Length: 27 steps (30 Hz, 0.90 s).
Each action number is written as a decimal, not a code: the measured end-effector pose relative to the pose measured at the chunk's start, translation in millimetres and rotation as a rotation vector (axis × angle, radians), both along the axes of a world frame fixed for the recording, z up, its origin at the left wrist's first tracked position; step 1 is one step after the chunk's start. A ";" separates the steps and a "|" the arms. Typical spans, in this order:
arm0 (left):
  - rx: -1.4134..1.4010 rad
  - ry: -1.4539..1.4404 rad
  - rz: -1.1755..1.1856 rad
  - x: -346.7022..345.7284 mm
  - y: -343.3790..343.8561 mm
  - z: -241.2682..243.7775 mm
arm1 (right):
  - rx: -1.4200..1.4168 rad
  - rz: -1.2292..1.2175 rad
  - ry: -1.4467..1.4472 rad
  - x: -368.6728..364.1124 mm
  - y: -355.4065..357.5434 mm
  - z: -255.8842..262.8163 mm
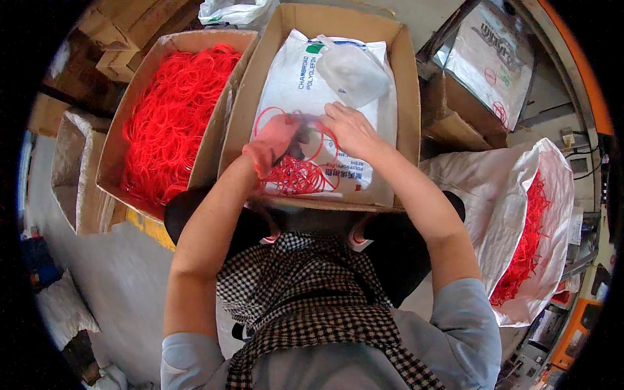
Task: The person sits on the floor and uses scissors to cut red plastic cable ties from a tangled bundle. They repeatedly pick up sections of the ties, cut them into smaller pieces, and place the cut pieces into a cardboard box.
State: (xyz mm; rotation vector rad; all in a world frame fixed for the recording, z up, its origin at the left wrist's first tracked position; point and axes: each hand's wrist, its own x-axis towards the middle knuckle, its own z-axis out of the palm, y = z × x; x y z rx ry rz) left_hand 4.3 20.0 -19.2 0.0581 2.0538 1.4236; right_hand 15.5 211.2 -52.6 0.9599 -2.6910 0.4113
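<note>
My left hand (278, 139), in a pink glove with dark fingertips, and my bare right hand (348, 126) meet above a cardboard box (408, 97). Red plastic rings (329, 141) hang around and between the fingers; a blur hides the fingertips, so the exact hold of each hand is unclear. Below the left hand, a pile of red rings and strips (297, 178) rests on a white woven resin sack (287, 83) that lines the box. A translucent white plastic scoop or container (353, 73) lies on the sack beyond my hands.
At the left stands a second cardboard box (109, 165) heaped with red rings (180, 117). A white woven sack (458, 170) at the right holds red plastic scraps (524, 243). Behind it is another carton (458, 105) with a printed sack (492, 68) on top.
</note>
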 end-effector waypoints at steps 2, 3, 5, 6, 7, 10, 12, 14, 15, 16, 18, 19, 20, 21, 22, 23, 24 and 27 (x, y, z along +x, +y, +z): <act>-0.351 0.511 -0.003 -1.5 -1.0 -16.9 | -0.051 -0.048 -0.093 -8.1 -9.5 -7.5; -0.525 0.765 -0.010 -1.5 -1.2 -16.6 | -0.062 -0.102 -0.195 -11.7 -15.6 -12.3; -0.608 0.686 -0.137 -8.9 -7.7 -9.4 | -0.071 -0.135 -0.237 -13.5 -18.7 -18.0; -0.591 0.677 -0.173 -10.6 -13.3 -6.4 | -0.068 -0.109 -0.175 -14.4 -19.6 -20.3; -0.575 0.668 -0.209 -12.2 -17.6 -5.8 | -0.065 -0.083 -0.113 -15.3 -20.5 -22.7; -0.610 0.658 -0.246 -14.8 -24.1 -9.3 | -0.151 -0.032 -0.016 -16.1 -24.7 -30.8; -0.625 0.744 -0.168 -10.6 -21.6 -8.2 | -0.126 -0.089 0.001 -21.1 -25.1 -33.7; -0.644 0.831 -0.126 -6.6 -16.9 -2.1 | -0.130 -0.118 0.019 -27.0 -23.5 -33.6; -0.656 0.871 -0.121 -4.2 -15.2 4.0 | -0.147 -0.116 0.025 -28.5 -24.3 -28.7; -0.668 0.912 -0.116 -3.0 -14.9 7.4 | -0.164 -0.114 0.032 -29.9 -25.0 -24.6; -0.615 1.000 -0.194 -3.6 -21.8 7.6 | -0.089 -0.043 0.101 -32.6 -21.0 -18.1; -0.588 1.044 -0.232 -3.5 -24.4 9.0 | -0.051 -0.007 0.137 -33.3 -18.2 -16.0; -0.610 0.971 -0.304 -4.2 -25.4 12.1 | -0.015 0.029 0.141 -33.6 -15.9 -15.6; -0.629 0.896 -0.376 -5.2 -25.4 18.7 | 0.022 0.062 0.146 -33.5 -13.4 -15.1; -0.648 0.820 -0.446 -5.6 -25.4 22.2 | 0.059 0.097 0.150 -33.5 -12.6 -14.9; -0.673 0.877 -0.442 -5.3 -25.4 21.3 | 0.017 0.086 0.118 -32.8 -13.9 -15.5; -0.697 0.934 -0.438 -5.3 -25.4 19.8 | -0.024 0.076 0.088 -30.9 -16.8 -14.3; -0.710 1.133 -0.407 -5.3 -28.5 11.3 | 0.029 0.055 0.111 -31.8 -18.7 -13.0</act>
